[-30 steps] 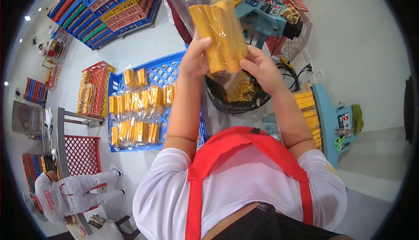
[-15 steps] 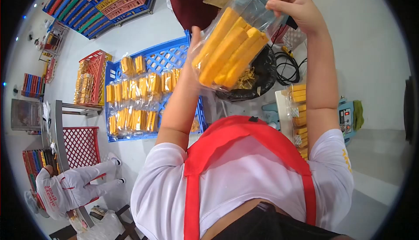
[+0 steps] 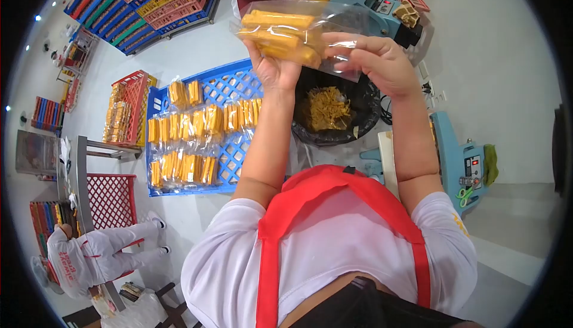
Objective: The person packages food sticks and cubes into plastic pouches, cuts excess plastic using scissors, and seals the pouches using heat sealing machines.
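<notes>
Left hand [image 3: 277, 73] props a bag [image 3: 303, 36] of yellow sticks [image 3: 274, 34] over the bin's [image 3: 322, 138] far side, finger closure hidden; right hand [image 3: 384, 65] curls at the clear end [image 3: 343, 21], pinch unclear. The long axis lies crosswise, clear end toward the bin's right; if unsealed, tilting could spill sticks binward.

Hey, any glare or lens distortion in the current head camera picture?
Head view: white glare on the clear bag by the right hand; head view again: fisheye distortion, black corners, and stacked crates appearing tilted.
</notes>
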{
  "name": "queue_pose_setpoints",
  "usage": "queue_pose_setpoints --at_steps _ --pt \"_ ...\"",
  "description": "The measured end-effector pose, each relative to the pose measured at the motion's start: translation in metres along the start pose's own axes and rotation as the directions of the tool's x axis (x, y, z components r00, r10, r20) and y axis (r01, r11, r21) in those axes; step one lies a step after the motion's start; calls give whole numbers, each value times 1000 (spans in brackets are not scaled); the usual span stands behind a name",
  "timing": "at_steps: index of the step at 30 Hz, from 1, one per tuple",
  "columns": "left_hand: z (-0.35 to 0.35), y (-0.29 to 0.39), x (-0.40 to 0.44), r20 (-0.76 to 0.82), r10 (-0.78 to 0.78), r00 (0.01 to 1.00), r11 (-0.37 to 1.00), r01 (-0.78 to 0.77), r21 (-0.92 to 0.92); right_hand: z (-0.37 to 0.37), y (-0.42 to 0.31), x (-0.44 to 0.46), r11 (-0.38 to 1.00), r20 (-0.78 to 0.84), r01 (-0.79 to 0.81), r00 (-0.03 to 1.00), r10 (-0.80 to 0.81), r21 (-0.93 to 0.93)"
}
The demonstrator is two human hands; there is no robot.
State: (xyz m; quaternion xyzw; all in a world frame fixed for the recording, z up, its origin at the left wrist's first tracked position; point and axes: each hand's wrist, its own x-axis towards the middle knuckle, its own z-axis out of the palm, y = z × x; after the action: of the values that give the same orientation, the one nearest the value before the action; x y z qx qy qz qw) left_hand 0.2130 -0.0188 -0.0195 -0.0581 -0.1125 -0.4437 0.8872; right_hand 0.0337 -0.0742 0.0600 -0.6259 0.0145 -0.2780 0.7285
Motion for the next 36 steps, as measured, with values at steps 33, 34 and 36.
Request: queue_pose_setpoints --at_steps 33,34,36 --pt "-8 -38 -2 43 -155 987 984 158 -81 -7 14 -54 818 -443 221 751 -490 -531" --pt "-9 -39 -2 55 -178 982 979 183 -89 -12 18 -57 710 -347 225 750 -563 -668" --pt "-8 -41 -4 64 -204 977 973 210 -99 -15 21 -58 579 -242 224 749 -617 -784"
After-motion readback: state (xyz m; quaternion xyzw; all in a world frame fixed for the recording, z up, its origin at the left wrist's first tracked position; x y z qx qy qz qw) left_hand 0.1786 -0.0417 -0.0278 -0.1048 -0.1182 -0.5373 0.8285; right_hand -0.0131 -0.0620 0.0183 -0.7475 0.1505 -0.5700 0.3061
